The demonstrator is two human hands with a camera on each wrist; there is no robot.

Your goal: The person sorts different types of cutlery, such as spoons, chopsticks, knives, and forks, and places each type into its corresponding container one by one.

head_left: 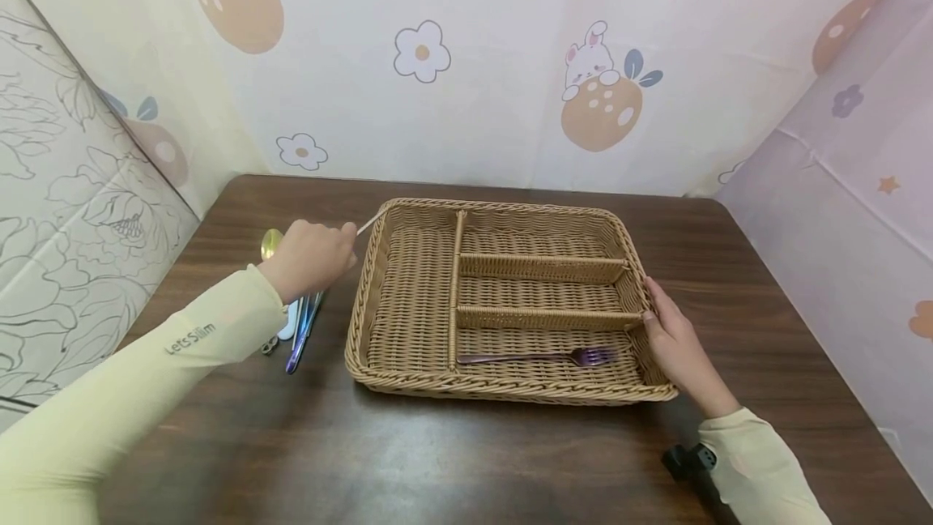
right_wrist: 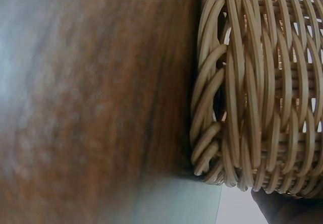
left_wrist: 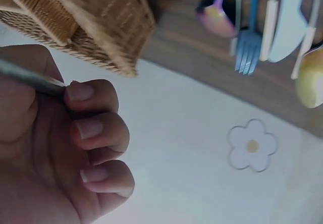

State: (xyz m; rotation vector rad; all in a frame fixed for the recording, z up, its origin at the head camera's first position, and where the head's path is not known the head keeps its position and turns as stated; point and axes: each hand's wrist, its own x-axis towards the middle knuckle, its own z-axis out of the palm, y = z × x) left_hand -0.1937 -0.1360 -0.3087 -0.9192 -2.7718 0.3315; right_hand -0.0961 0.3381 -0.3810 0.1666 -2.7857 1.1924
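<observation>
Head view: a wicker basket point(head_left: 510, 298) sits on a dark wooden table point(head_left: 291, 444), split into 1 long compartment on the left and 3 shorter ones on the right.
Left hand: the left hand point(head_left: 309, 256) hovers just left of the basket's far left corner, fingers curled round a thin pale stick point(head_left: 368, 224) whose tip pokes out toward the rim.
Right hand: the right hand point(head_left: 674, 343) rests on the basket's right rim with fingers fairly straight, gripping nothing.
Fork: a purple fork point(head_left: 539, 358) lies in the nearest of the 3 right compartments, tines pointing right.
Pile of cutlery: more cutlery point(head_left: 299, 322) lies on the table left of the basket, partly hidden under the left hand and sleeve in this view.
Left wrist view only: shows that pile more plainly, with a purple spoon point(left_wrist: 217, 17), a blue fork point(left_wrist: 247, 52) and a yellow spoon point(left_wrist: 310, 77), all cut off at the frame edge; the stick point(left_wrist: 28, 77) appears as a blurred grey rod pinched at the fingertips point(left_wrist: 81, 90).
Right wrist view only: close, blurred weave of the basket wall point(right_wrist: 252, 108) against the table; the hand itself is barely visible, only a dark patch at the bottom corner.
Hard to tell: what the stick is.
</observation>
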